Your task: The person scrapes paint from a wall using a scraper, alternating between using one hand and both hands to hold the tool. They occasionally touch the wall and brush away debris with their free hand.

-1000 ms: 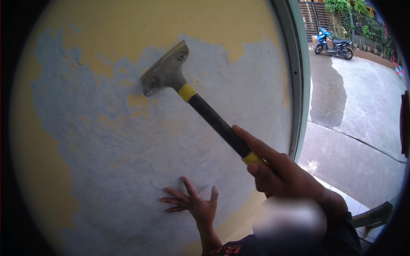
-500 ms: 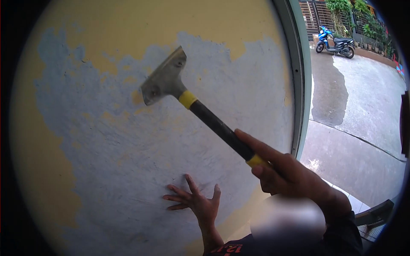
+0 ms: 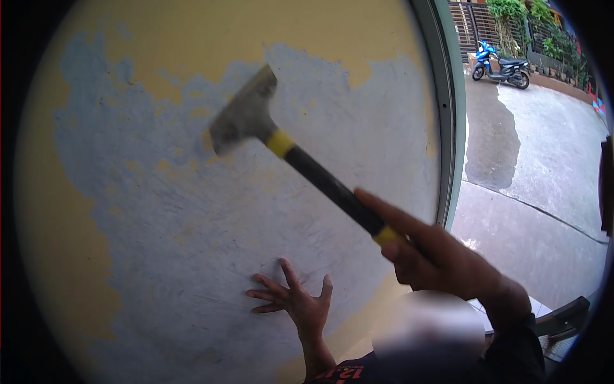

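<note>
My right hand (image 3: 441, 259) is wrapped round the end of a long-handled scraper (image 3: 329, 182), index finger stretched along its black and yellow handle. The wide metal blade (image 3: 243, 115) lies over the upper middle of the wall, slightly blurred, beside small leftover flakes of yellow paint. Lower down, my left hand (image 3: 306, 307) rests with spread fingers against the wall (image 3: 211, 256). The wall shows a large bare grey-blue patch with ragged edges, bordered by yellow paint (image 3: 61, 256) at the left and top.
A grey-green door frame (image 3: 444, 109) bounds the wall on the right. Outside lies a concrete driveway (image 3: 550, 160) with a damp strip, and a blue motor scooter (image 3: 502, 67) parked near a fence with plants. A dark shirt (image 3: 422, 368) shows at the bottom, below a blurred pale area.
The scraper and my right hand have shifted very slightly, the blade a little up and left, the hand a little right. My left hand keeps its place on the wall.
</note>
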Motion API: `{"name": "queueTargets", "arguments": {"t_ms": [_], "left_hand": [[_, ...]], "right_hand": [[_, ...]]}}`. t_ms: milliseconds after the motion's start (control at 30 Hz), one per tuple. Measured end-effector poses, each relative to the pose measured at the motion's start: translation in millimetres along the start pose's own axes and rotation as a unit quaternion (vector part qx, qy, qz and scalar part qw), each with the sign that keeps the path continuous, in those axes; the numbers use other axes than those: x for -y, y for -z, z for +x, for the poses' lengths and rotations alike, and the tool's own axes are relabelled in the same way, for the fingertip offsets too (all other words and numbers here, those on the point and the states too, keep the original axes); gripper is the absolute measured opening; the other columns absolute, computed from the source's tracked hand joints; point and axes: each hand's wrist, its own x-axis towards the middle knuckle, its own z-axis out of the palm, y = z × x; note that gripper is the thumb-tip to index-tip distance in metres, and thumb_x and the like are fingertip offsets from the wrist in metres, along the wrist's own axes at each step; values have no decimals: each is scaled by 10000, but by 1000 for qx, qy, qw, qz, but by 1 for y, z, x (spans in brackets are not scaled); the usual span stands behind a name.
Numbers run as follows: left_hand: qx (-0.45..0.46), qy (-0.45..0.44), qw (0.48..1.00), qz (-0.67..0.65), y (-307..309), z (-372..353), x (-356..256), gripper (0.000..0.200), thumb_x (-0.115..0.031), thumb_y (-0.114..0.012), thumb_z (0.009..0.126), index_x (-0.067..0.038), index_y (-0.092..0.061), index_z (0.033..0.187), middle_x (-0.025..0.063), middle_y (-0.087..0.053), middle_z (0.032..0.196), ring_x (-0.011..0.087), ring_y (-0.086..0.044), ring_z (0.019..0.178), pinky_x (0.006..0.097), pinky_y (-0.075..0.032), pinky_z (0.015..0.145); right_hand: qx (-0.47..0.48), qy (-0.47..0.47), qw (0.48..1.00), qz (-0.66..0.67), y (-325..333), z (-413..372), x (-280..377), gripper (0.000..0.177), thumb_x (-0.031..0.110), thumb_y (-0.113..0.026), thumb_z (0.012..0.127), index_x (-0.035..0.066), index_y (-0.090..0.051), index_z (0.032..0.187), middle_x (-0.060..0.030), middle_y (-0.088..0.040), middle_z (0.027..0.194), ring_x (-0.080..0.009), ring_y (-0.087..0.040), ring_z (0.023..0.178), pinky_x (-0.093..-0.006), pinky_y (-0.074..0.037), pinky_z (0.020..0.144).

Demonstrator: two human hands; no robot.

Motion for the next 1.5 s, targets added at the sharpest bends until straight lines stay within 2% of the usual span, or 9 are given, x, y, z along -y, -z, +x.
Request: {"name": "queueTargets", "arguments": {"t_ms": [200,800,867,967,1100,1167,1267,1367,1500], "left_hand": [[25,4,999,-42,5,-2,-1,1056,-643,-658,673,-209,-176,1507,268,146,1525,539,258,1330,780,164,882],[14,-21,999,-25,1,-2,5,1098,-622,-695,647,-188,-170,1508,273,134,1526,532,258,1334,767,172,902],[7,-34,999,-19,1,-1,2,1094,-622,-693,650,-188,-170,1508,273,133,1526,533,261,1332,770,171,898],[20,-2,997,-72,4,-1,0,999,-614,-659,694,-215,-216,1495,266,131,1529,539,275,1323,785,187,858],[19,-18,999,-39,1,-1,1,1045,-626,-653,689,-180,-179,1506,278,124,1525,534,275,1325,775,173,887],[16,-12,999,-41,3,-1,0,1034,-625,-648,696,-179,-183,1506,278,124,1525,536,276,1323,776,171,887],[12,-18,1000,-22,3,0,-1,1035,-615,-649,701,-179,-168,1508,281,128,1523,542,280,1318,777,177,882],[12,-6,1000,2,1,-4,1,1043,-619,-644,702,-177,-152,1510,288,126,1520,542,280,1318,770,188,886],[7,-6,999,-45,11,-2,-3,977,-530,-675,732,-166,-186,1496,289,83,1522,536,233,1340,757,158,928]], "right_hand": [[15,-53,998,-27,3,4,9,560,290,-378,1014,151,-154,1508,-83,-560,698,-177,-572,570,-330,-459,594],[13,-24,999,27,-19,14,9,557,302,-366,1022,165,-139,1511,-10,-457,684,-88,-466,546,-291,-440,547],[-16,62,998,28,-24,21,-3,571,288,-349,1025,114,-103,1510,51,-380,531,-50,-387,402,-223,-389,401],[-18,66,994,81,-21,26,11,563,288,-342,1024,111,-114,1508,29,-390,512,-55,-375,379,-229,-384,377],[-28,180,961,210,1,10,-10,641,411,-344,1007,211,3,1508,-45,-394,538,-80,-349,335,-243,-339,270],[-35,142,933,328,15,-14,-29,691,477,-363,985,291,71,1490,-85,-408,633,-94,-345,319,-244,-317,239],[14,165,911,378,26,-55,-83,565,391,-530,948,253,-197,1383,-129,-387,798,-123,-369,325,-240,-292,249],[-29,106,881,461,16,-83,-143,480,329,-551,947,212,-274,1321,-122,-413,822,-149,-424,379,-281,-338,282],[-306,70,930,193,10,-80,-190,443,281,-564,930,23,-382,1241,-52,-485,837,-122,-547,586,-270,-482,495]]}}
